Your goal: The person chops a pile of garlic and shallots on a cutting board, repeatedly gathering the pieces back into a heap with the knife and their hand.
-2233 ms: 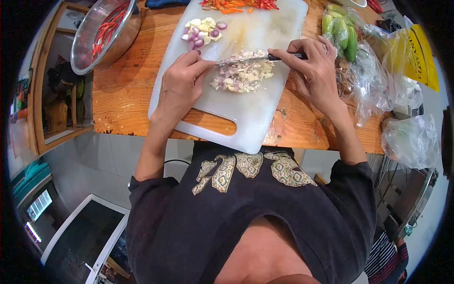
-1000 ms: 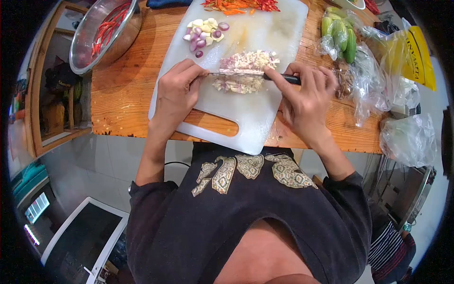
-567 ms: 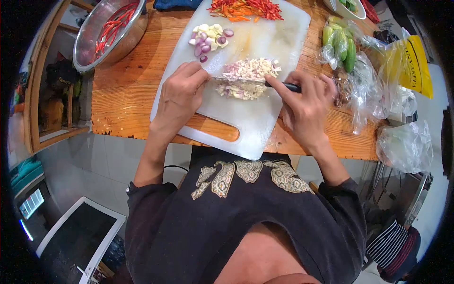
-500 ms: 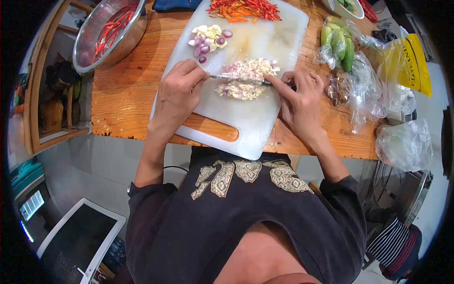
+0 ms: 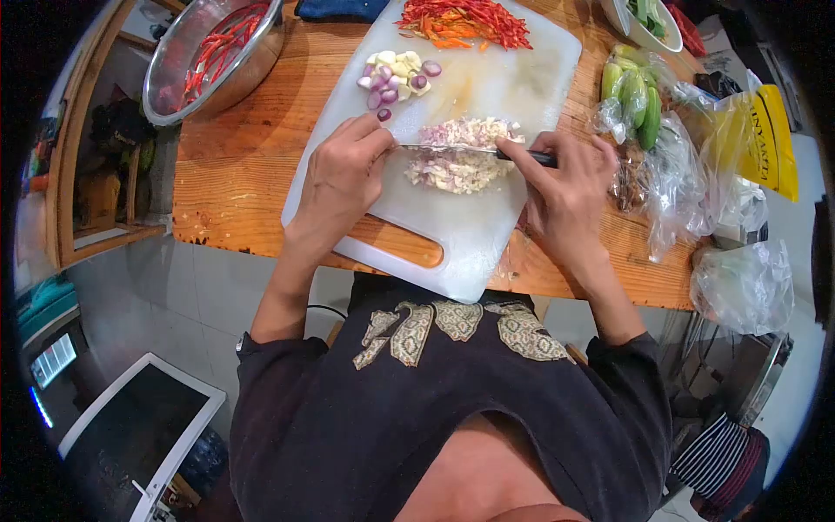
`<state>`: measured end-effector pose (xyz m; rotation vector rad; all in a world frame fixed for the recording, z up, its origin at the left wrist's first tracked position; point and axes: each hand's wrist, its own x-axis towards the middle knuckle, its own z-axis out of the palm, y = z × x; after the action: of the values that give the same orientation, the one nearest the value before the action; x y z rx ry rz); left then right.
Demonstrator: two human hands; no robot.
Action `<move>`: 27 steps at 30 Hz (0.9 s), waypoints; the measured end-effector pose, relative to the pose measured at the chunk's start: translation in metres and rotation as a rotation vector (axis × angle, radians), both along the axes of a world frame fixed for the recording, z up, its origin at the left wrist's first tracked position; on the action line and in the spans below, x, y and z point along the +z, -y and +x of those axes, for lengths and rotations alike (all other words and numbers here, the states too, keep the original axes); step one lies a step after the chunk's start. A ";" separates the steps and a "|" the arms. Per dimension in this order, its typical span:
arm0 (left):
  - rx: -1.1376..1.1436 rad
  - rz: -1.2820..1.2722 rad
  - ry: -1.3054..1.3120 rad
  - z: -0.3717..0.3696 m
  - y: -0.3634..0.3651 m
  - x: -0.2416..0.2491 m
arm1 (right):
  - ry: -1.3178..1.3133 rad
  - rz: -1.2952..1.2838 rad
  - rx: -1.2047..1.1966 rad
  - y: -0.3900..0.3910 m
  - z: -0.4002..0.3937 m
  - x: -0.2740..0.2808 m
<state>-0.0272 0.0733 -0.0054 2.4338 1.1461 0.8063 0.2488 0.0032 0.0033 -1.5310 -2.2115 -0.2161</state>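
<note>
The right hand [image 5: 565, 183] has its grip closed around the black handle of the knife [image 5: 474, 150], index finger reaching forward near where the blade begins. The left hand [image 5: 348, 170] keeps a narrow pinch, thumb and fingers together at the blade's tip end. Between the two hands, the blade lies across the chopped shallots and garlic [image 5: 459, 174], bits on both sides of it. The heap sits on the white cutting board [image 5: 513, 96], on the wooden surface [image 5: 226, 183]; peeled shallots and garlic cloves [image 5: 398, 76] lie just beyond.
</note>
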 end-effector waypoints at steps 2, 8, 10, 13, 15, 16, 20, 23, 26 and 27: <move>-0.007 -0.014 -0.018 0.001 0.000 0.000 | -0.019 -0.020 -0.010 0.005 0.001 -0.001; -0.027 -0.024 -0.016 -0.003 -0.001 -0.001 | -0.020 -0.017 -0.014 0.011 -0.002 0.000; -0.022 -0.011 -0.002 -0.002 -0.003 0.000 | -0.019 0.033 -0.008 0.011 -0.005 0.010; -0.029 -0.031 -0.012 -0.005 0.001 0.003 | -0.046 -0.058 -0.020 0.013 -0.005 -0.003; -0.035 -0.024 -0.008 -0.003 -0.001 0.003 | -0.031 0.020 -0.024 0.009 0.001 -0.012; -0.031 -0.028 -0.004 -0.004 -0.002 0.002 | -0.015 0.038 -0.026 0.015 -0.006 0.001; -0.050 -0.051 0.002 -0.007 -0.001 0.001 | -0.066 -0.078 -0.021 0.010 0.000 -0.012; -0.021 -0.061 0.007 -0.006 0.004 0.007 | 0.040 0.044 0.060 -0.006 0.005 0.016; 0.010 -0.119 0.026 -0.003 0.008 0.005 | 0.021 -0.023 0.230 -0.046 0.023 0.023; 0.028 -0.140 0.037 -0.003 0.009 0.004 | 0.004 -0.067 0.294 -0.061 0.029 0.022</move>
<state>-0.0301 0.0642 -0.0009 2.2851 1.1842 0.7499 0.2778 0.0638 0.0256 -1.2174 -2.4329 -0.0541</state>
